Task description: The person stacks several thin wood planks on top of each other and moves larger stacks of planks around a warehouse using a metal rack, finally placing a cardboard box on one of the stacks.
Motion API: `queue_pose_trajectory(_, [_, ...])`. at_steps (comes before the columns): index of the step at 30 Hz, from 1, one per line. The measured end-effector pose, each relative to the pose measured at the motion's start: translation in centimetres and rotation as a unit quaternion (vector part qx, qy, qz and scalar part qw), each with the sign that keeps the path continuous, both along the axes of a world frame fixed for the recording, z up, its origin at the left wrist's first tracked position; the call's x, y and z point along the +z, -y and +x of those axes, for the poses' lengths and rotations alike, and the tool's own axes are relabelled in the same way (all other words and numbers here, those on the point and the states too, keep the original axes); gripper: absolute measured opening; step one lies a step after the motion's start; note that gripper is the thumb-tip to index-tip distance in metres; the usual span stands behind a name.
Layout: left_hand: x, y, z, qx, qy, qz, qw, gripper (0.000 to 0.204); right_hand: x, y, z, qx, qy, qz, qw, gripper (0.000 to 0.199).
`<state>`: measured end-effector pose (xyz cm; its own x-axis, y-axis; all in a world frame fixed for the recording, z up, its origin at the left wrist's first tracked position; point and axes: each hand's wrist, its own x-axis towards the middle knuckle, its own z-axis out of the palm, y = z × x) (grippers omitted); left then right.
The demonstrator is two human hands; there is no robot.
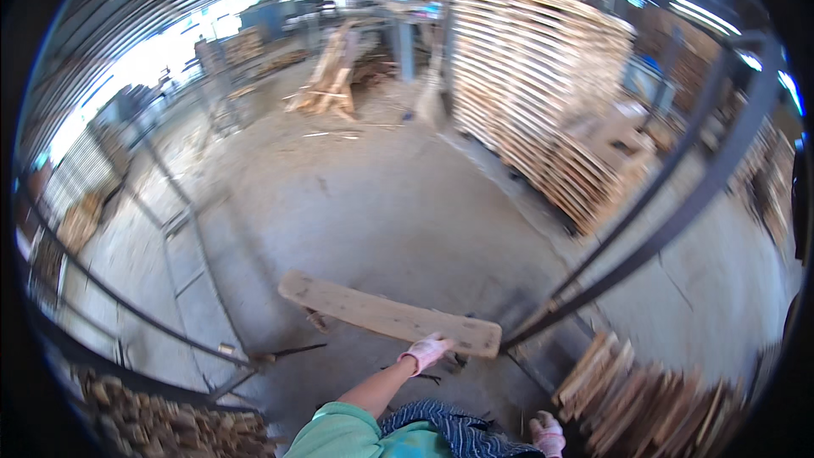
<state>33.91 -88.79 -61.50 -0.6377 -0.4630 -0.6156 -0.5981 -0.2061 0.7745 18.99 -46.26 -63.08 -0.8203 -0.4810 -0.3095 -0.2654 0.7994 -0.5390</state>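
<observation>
A long, narrow wooden bench (pixel 390 315) with short legs lies slantwise ahead of me. My left hand (pixel 428 352), in a pale pinkish glove, is closed on its near edge, toward the right end. Low at the bottom edge, my right hand (pixel 548 435) wears a similar glove. Its fingers look loosely apart, and I see nothing in them. Beside it on the right is a row of stacked wood strips (pixel 636 399), with a gap between hand and wood.
Dark metal frames rise at the right (pixel 653 237) and left (pixel 144 305). More wood pieces (pixel 161 416) are piled at lower left. A tall stack of slatted boards (pixel 526 68) stands at the back right. Loose planks (pixel 331 80) lean farther back on the concrete floor (pixel 373 195).
</observation>
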Motion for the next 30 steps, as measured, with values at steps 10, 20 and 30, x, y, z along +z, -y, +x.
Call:
queue_pose_trajectory(10, [-4.2,-3.7,24.1,0.451,0.199,0.134,0.859,0.022,-8.7,18.3,-17.9,0.216,0.113,0.209,0.947,0.056])
queue_pose_trajectory(20, [-10.5,-5.6,22.5,0.220,0.281,-0.041,0.933,0.058,-11.7,34.5,-13.2,0.258,0.341,0.156,0.890,0.051])
queue_pose_trajectory(30, [-6.3,12.4,12.9,0.404,0.143,0.126,0.895,0.056,-17.3,52.6,-8.8,0.419,0.237,0.173,0.859,0.065])
